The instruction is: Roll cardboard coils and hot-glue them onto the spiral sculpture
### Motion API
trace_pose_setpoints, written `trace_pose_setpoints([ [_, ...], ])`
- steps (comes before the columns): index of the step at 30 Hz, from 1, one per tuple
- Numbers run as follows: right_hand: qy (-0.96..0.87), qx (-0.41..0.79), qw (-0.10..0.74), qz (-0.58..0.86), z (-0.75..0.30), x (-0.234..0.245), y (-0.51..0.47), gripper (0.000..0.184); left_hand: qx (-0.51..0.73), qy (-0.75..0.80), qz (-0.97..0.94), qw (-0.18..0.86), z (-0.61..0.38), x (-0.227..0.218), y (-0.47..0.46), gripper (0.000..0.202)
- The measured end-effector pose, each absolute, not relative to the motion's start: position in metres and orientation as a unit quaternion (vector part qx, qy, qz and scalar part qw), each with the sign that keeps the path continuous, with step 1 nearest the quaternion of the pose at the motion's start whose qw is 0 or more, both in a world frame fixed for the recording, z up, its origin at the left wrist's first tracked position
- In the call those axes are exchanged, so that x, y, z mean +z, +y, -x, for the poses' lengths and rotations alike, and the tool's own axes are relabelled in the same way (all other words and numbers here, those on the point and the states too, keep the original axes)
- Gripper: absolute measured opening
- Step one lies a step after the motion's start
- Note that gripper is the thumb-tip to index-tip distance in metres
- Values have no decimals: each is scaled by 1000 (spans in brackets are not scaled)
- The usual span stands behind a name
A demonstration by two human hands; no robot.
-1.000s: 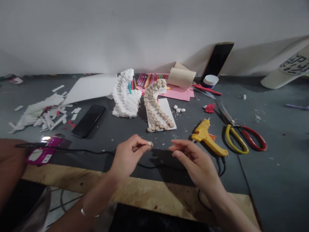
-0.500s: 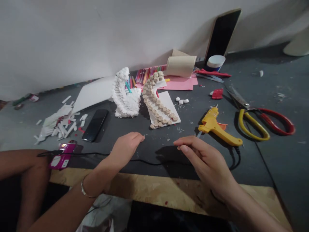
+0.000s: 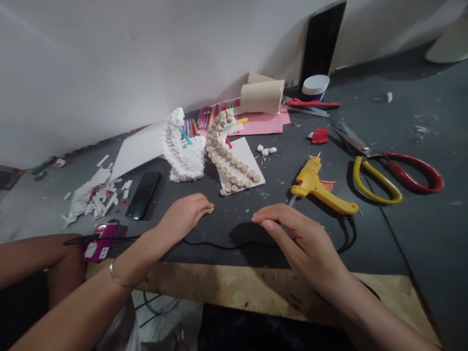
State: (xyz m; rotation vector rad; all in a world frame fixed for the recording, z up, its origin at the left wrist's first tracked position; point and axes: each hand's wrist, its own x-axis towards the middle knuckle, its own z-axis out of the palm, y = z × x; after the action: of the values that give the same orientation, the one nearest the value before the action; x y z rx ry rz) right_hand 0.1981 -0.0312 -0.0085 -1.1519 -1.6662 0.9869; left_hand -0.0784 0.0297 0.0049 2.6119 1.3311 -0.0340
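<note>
My left hand (image 3: 188, 214) is low over the dark table, its fingers pressed together in a pinch. Whatever lies between those fingertips, if anything, is hidden. Opposite it, my right hand (image 3: 298, 234) is loosely curved, thumb a little apart from the forefinger and nothing visible between them. Beyond the hands stand a curved white lumpy model (image 3: 185, 153) and a curved model covered in rolled beige discs (image 3: 234, 163) on a white base. A yellow glue gun (image 3: 316, 187) lies just past my right hand, its black cord running along the table's front.
Scissors (image 3: 365, 151) with yellow and red handles lie at right. White scraps (image 3: 97, 195), a black phone (image 3: 144, 195) and a purple box (image 3: 100, 241) are at left. Behind are a cardboard roll (image 3: 262, 96), pink paper (image 3: 268, 126) and a white-and-blue cup (image 3: 315, 87). Another person's arm (image 3: 40, 256) rests at left.
The view has shifted slightly, so the table items at the back and right appear further left. Both hands keep nearly the same pose; neither has visibly picked up or released anything.
</note>
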Motion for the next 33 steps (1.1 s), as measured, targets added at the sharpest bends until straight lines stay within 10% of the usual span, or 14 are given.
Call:
trace_pose_setpoints([
  [33, -664, 384, 436, 470, -195, -11, -31, 21, 47, 516, -840, 158, 68, 0, 23, 14],
])
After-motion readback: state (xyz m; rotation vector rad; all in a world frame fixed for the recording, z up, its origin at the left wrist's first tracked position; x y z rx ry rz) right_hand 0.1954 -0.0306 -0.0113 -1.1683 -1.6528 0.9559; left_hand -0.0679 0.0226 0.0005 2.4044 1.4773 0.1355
